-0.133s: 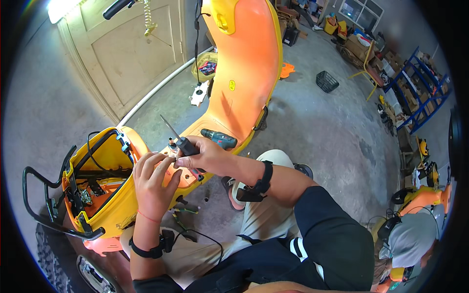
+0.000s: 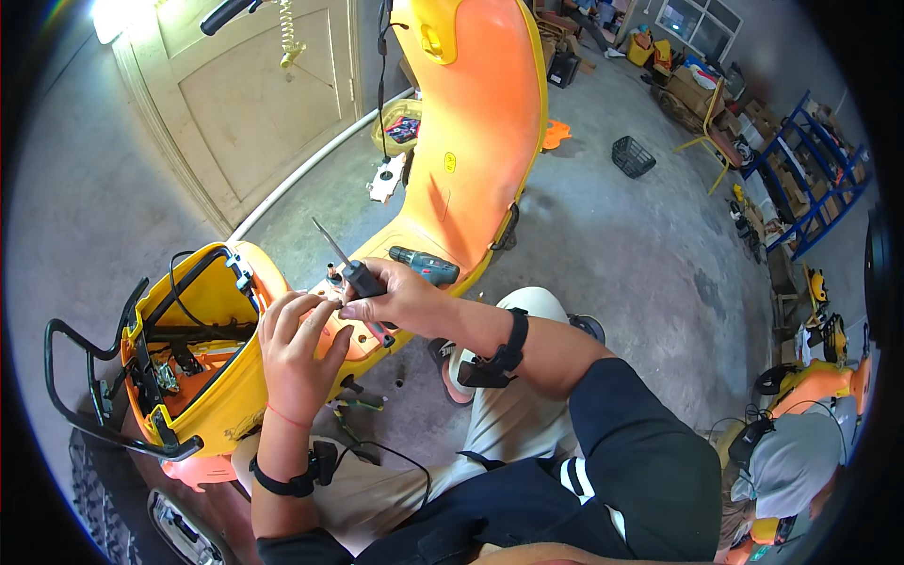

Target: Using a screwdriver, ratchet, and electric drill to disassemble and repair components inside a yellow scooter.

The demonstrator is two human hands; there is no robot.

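Orange plastic footboard (image 2: 400, 237) carries the work, and both hands meet above its end next to the yellow rear body (image 2: 226, 388). The right hand (image 2: 403, 298) is closed around the dark handle of a screwdriver (image 2: 362, 280), whose shaft tilts up and away toward the door (image 2: 259, 108), off any screw. The left hand (image 2: 301, 347) is half curled, thumb apart from the forefinger, fingertips just beside the right thumb; whether it pinches something there I cannot tell. A power drill (image 2: 426, 267) lies on the footboard, toward the upright front panel (image 2: 476, 122). This looks like a fingertip step, with the screwdriver merely kept in the palm. Using it would call for turning the tip down while the left fingers steady the spot.
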